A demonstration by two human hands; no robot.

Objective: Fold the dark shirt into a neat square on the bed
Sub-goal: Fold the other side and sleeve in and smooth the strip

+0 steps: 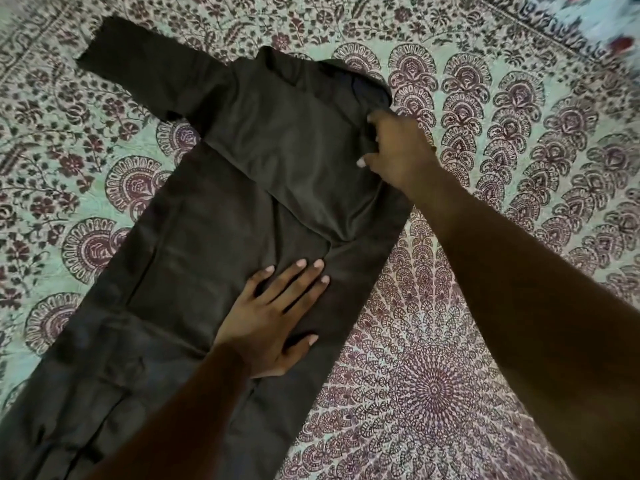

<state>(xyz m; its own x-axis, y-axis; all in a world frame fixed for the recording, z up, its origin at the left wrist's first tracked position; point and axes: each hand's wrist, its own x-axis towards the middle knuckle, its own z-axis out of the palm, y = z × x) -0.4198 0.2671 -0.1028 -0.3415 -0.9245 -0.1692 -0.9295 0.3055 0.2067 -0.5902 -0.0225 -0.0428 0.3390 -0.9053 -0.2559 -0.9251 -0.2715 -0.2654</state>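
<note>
Across the bed, in the head view, a long dark olive-brown cloth shirt (214, 244) is found laid flat on a pale green printed bedcover with maroon fan and flower motifs (519, 161), running from 7 o'clock up to 12 o'clock. One long sleeve (138, 71) is spread toward 10 o'clock. The side of the shirt toward 2 o'clock is seen turned inward over the body, forming a slanted panel.

The left hand (273, 317) is laid flat, fingers straight and spread, pressing the cloth just below centre at 6 o'clock; nothing is grasped by it. The right hand (398, 150) is placed at 1 o'clock on the shoulder edge of the turned-in panel, fingers curled into the cloth, which is judged to be gripped there.

The step in hand is judged to be the setting of the first side fold. It would be done well if the body were pinned by the flat hand while the shoulder edge is drawn taut and lined up with the shirt's long edge. The puckers above the left fingertips should be smoothed toward 12 o'clock before the spread sleeve is brought in.

No brand, label or legible writing is observed on shirt or bedcover.
</note>
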